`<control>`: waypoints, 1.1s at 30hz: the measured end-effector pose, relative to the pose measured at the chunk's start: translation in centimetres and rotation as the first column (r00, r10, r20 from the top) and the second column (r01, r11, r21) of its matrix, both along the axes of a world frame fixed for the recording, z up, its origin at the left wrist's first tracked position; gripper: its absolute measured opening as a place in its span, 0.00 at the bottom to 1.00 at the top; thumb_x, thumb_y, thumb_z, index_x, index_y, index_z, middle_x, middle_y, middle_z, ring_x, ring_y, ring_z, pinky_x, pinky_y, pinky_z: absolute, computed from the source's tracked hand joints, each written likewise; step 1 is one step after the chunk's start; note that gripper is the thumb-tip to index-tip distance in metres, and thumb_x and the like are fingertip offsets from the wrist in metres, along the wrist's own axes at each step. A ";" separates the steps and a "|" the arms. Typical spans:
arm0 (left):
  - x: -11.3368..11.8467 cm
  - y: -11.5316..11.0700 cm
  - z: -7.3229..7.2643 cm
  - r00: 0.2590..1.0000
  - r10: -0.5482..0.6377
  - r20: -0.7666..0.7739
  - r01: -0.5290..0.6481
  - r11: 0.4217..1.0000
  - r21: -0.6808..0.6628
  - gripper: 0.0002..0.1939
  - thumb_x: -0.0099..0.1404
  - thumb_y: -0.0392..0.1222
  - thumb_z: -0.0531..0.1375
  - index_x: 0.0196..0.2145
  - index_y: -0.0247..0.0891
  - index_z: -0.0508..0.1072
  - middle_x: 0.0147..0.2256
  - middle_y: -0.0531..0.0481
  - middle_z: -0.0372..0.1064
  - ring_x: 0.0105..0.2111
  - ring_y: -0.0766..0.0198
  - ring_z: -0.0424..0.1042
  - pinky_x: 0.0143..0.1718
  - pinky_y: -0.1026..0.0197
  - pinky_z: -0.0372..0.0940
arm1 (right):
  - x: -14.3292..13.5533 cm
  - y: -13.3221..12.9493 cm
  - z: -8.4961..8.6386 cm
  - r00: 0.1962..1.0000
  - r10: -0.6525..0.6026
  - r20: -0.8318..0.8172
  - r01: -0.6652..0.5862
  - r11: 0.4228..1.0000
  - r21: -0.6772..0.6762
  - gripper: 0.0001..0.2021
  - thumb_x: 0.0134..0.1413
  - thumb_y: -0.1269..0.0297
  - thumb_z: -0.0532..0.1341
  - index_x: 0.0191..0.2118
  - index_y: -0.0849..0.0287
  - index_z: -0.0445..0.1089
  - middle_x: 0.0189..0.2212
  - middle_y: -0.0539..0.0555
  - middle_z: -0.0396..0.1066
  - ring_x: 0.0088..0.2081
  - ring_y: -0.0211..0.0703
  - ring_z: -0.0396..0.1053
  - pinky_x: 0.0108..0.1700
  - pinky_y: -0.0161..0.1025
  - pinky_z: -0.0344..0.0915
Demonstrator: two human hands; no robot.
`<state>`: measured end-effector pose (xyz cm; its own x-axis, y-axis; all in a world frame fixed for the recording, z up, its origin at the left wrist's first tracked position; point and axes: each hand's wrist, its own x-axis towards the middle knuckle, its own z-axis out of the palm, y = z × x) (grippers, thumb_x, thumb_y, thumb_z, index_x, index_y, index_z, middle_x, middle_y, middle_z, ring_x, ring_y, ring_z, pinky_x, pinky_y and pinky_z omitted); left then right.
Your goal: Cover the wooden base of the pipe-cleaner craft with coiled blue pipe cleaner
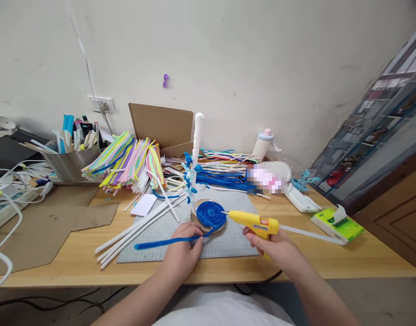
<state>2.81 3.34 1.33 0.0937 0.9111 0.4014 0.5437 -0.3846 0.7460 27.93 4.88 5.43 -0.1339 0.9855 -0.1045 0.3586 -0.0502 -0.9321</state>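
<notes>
My left hand is closed on the loose tail of a blue pipe cleaner, near the front edge of the grey cutting mat. The tail runs into a flat blue spiral lying on a round brown base. Beside the spiral, a white fuzzy post stands upright, with blue pieces along its left side. My right hand grips a yellow glue gun right of the spiral. Its nozzle points left, close to the spiral's right edge; whether they touch is unclear. A glue stick extends from the gun's rear.
White rods lie left on the mat, near a white card. Behind are coloured pipe cleaner bundles, a metal pen holder and a cardboard box. A green tissue pack lies right; cardboard covers the left.
</notes>
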 end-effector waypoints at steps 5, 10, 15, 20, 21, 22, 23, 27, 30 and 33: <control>-0.1 0.0 -0.2 1.000 -0.004 0.004 0.004 1.000 0.008 0.05 0.61 0.34 0.55 0.32 0.40 0.70 0.38 0.49 0.70 0.41 0.59 0.68 0.46 0.55 0.62 | -1.0 -0.6 -1.2 0.943 0.000 0.334 -0.031 0.996 0.085 0.19 0.51 0.46 0.57 0.38 0.54 0.74 0.33 0.53 0.76 0.36 0.49 0.72 0.36 0.40 0.68; -0.1 0.1 -0.5 1.000 0.015 0.016 -0.015 1.000 0.018 0.05 0.63 0.36 0.54 0.33 0.41 0.69 0.38 0.48 0.70 0.42 0.59 0.67 0.46 0.55 0.62 | -1.9 -0.9 -0.9 0.929 0.014 0.370 -0.073 0.986 0.148 0.18 0.53 0.47 0.55 0.40 0.52 0.74 0.36 0.53 0.77 0.39 0.51 0.73 0.41 0.42 0.68; 0.0 0.1 -0.3 1.000 0.015 0.011 -0.015 1.000 0.004 0.05 0.63 0.36 0.54 0.32 0.41 0.69 0.37 0.49 0.70 0.41 0.59 0.68 0.45 0.55 0.62 | -2.1 -0.8 -1.4 0.920 0.022 0.390 -0.091 0.983 0.160 0.17 0.54 0.48 0.54 0.40 0.51 0.74 0.37 0.52 0.77 0.40 0.50 0.73 0.42 0.42 0.68; 0.0 0.1 -0.3 1.000 0.018 0.006 -0.018 1.000 -0.001 0.06 0.64 0.37 0.53 0.32 0.40 0.69 0.37 0.48 0.70 0.40 0.59 0.68 0.44 0.55 0.63 | -2.4 -1.0 -1.6 0.914 0.011 0.406 -0.100 0.975 0.200 0.17 0.55 0.49 0.54 0.40 0.51 0.74 0.37 0.52 0.77 0.39 0.49 0.73 0.41 0.41 0.68; 0.0 0.1 -0.4 1.000 0.019 0.003 -0.019 1.000 -0.001 0.06 0.64 0.37 0.53 0.32 0.41 0.69 0.37 0.49 0.70 0.40 0.59 0.68 0.45 0.55 0.62 | -2.5 -1.1 -1.5 0.913 0.011 0.408 -0.104 0.973 0.205 0.17 0.55 0.49 0.54 0.40 0.51 0.74 0.37 0.52 0.77 0.39 0.49 0.73 0.41 0.41 0.68; 0.0 0.1 -0.5 1.000 0.021 0.000 -0.021 1.000 -0.002 0.05 0.64 0.37 0.54 0.32 0.41 0.69 0.37 0.49 0.70 0.41 0.59 0.68 0.45 0.55 0.62 | -2.6 -1.1 -1.4 0.910 0.014 0.413 -0.108 0.973 0.204 0.17 0.55 0.49 0.54 0.40 0.52 0.74 0.37 0.51 0.77 0.39 0.49 0.73 0.41 0.41 0.68; 0.0 0.1 -0.5 1.000 0.023 0.000 -0.023 1.000 -0.002 0.05 0.64 0.37 0.54 0.32 0.41 0.69 0.37 0.49 0.70 0.41 0.59 0.68 0.45 0.55 0.62 | -2.6 -1.2 -1.4 0.908 0.016 0.420 -0.110 0.973 0.201 0.17 0.55 0.49 0.54 0.40 0.52 0.73 0.36 0.52 0.77 0.39 0.49 0.73 0.41 0.41 0.67; -0.1 0.2 -0.6 1.000 0.022 0.003 -0.022 1.000 0.004 0.05 0.64 0.37 0.54 0.32 0.41 0.70 0.37 0.49 0.70 0.41 0.59 0.68 0.46 0.55 0.62 | -2.7 -1.3 -1.3 0.897 0.000 0.441 -0.097 0.975 0.199 0.17 0.56 0.48 0.53 0.39 0.53 0.73 0.35 0.53 0.77 0.38 0.51 0.73 0.40 0.42 0.67; -0.1 0.1 -0.6 1.000 0.026 0.005 -0.026 1.000 0.004 0.05 0.64 0.37 0.54 0.32 0.41 0.70 0.37 0.49 0.70 0.41 0.59 0.67 0.46 0.54 0.62 | -2.7 -1.2 -1.4 0.895 -0.006 0.445 -0.099 0.972 0.211 0.17 0.55 0.48 0.53 0.39 0.52 0.73 0.34 0.53 0.76 0.38 0.51 0.73 0.40 0.42 0.67; -0.1 0.1 -0.6 1.000 0.023 0.003 -0.023 1.000 0.001 0.05 0.64 0.37 0.54 0.33 0.41 0.70 0.38 0.48 0.70 0.41 0.58 0.67 0.46 0.54 0.62 | -2.7 -1.1 -1.5 0.892 0.009 0.452 -0.117 0.970 0.212 0.18 0.56 0.48 0.53 0.40 0.52 0.73 0.35 0.53 0.76 0.38 0.51 0.73 0.40 0.42 0.67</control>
